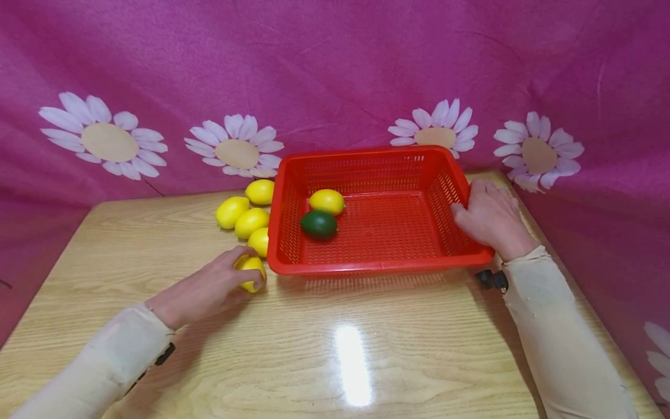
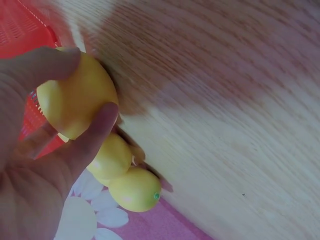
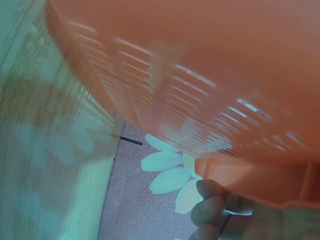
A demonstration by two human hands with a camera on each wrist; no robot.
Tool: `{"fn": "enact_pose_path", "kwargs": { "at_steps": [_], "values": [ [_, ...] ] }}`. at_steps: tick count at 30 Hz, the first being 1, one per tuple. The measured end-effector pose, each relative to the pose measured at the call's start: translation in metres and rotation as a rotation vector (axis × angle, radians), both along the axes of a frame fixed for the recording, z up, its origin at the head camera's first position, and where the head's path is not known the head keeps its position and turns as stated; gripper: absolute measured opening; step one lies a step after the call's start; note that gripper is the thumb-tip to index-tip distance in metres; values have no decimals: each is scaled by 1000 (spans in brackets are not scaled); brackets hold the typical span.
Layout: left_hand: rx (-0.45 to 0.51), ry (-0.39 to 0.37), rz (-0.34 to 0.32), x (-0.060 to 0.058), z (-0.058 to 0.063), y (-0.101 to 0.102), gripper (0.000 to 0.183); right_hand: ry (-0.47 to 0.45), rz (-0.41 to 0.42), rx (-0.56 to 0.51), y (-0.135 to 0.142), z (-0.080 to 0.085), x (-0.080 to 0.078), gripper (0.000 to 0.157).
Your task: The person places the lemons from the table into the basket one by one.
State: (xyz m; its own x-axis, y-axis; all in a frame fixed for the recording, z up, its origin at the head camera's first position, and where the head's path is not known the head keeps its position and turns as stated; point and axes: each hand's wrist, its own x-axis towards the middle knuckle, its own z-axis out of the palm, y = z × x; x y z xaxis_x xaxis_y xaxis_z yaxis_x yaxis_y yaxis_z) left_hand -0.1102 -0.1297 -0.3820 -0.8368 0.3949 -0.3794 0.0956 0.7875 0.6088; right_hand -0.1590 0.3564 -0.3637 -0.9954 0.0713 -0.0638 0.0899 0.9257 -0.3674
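Head view, up high, peers forward and down across the table [image 1: 419,349] to its far edge; left wrist view, close behind one lemon [image 2: 80,95], faces that edge; right wrist view hugs the slotted basket [image 3: 250,60], which all three share!

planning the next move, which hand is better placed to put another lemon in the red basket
Likely the left hand: it holds a lemon right beside the red basket, with other lemons close by. The right hand grips the basket's opposite end, away from them.
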Motion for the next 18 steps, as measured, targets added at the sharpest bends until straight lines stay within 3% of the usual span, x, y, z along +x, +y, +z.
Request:
{"fn": "enact_pose_path", "kwargs": {
  "at_steps": [1,3,9,14,18],
  "values": [
    [15,-76,85,-1,1,1,44,-1,-1,-2,0,0,0,54],
    [29,-155,164,-2,3,4,61,-4,-2,-4,0,0,0,55],
    [27,-179,175,-2,4,5,61,16,6,1,0,0,1,53],
    [10,-178,177,-2,4,5,78,24,11,2,0,0,1,53],
    [13,-178,173,-2,4,6,81,24,10,-3,0,0,1,53]
  ]
}}
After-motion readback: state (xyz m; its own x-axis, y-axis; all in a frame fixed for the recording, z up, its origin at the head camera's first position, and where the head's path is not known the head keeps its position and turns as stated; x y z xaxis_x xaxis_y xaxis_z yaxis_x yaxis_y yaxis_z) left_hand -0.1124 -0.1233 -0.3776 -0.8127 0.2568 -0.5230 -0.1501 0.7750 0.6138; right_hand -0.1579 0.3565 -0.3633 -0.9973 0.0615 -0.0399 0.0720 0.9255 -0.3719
